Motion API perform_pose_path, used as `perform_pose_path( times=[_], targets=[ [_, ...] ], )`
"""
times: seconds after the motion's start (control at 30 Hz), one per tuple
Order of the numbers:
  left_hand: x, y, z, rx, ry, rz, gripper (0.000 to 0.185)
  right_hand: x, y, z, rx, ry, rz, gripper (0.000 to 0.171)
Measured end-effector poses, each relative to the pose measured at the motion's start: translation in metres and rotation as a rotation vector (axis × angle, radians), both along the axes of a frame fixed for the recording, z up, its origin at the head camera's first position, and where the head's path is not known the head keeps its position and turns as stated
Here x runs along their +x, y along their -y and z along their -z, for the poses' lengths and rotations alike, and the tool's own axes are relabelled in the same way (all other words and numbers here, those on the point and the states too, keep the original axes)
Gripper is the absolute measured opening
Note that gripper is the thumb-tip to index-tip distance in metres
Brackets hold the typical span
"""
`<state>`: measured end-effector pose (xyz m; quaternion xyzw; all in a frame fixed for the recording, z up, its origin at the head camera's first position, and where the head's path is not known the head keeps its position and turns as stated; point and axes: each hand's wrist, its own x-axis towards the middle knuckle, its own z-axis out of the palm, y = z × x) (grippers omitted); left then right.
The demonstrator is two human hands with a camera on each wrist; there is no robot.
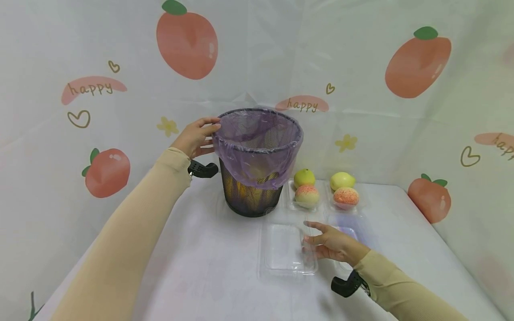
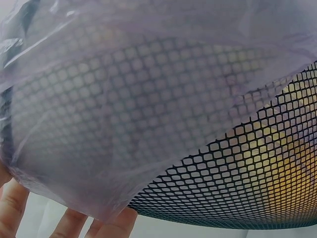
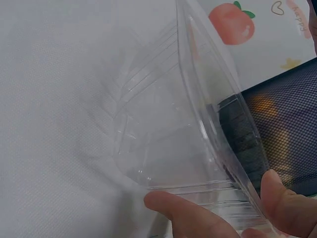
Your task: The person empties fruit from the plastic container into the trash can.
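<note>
A black mesh trash bin (image 1: 261,205) stands on the white table, lined with a thin purple plastic bag (image 1: 257,167) folded over its rim. My left hand (image 1: 196,137) rests at the bin's left rim, fingers fairly straight; in the left wrist view its fingertips (image 2: 119,223) touch the bag's outside. Yellow-orange shapes show through the mesh. With my right hand (image 1: 333,243) I pinch the side of a clear plastic food container (image 1: 283,247) close over the table. The right wrist view shows the thumb and fingers about the container's (image 3: 153,129) edge; some fingers are hidden.
Behind the right hand, a green-yellow fruit (image 1: 304,178) and a peach (image 1: 307,196) share one clear tray. A lemon (image 1: 342,181) and another peach (image 1: 346,197) sit in a second. More clear plastic (image 1: 347,232) lies beside the right hand. A fruit-printed cloth (image 1: 249,53) hangs behind.
</note>
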<state>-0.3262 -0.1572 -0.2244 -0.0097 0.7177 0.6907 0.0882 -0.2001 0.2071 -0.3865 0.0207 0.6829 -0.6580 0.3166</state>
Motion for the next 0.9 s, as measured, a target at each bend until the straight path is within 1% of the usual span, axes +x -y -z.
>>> perform_pose_path(
  times=[0.23, 0.6, 0.9],
  targets=[
    [-0.0009, -0.0001, 0.0006, 0.005, 0.001, -0.003, 0.048, -0.0004, 0.0031, 0.0024, 0.061, 0.007, 0.027, 0.069],
    [-0.0044, 0.0002, 0.0029, -0.004, 0.001, -0.011, 0.048, -0.002, 0.0043, 0.0034, 0.094, 0.0, 0.024, 0.067],
    [-0.0035, 0.0009, 0.0033, -0.004, -0.009, -0.005, 0.048, -0.003, 0.0039, 0.0056, 0.033, 0.004, 0.031, 0.066]
  ],
)
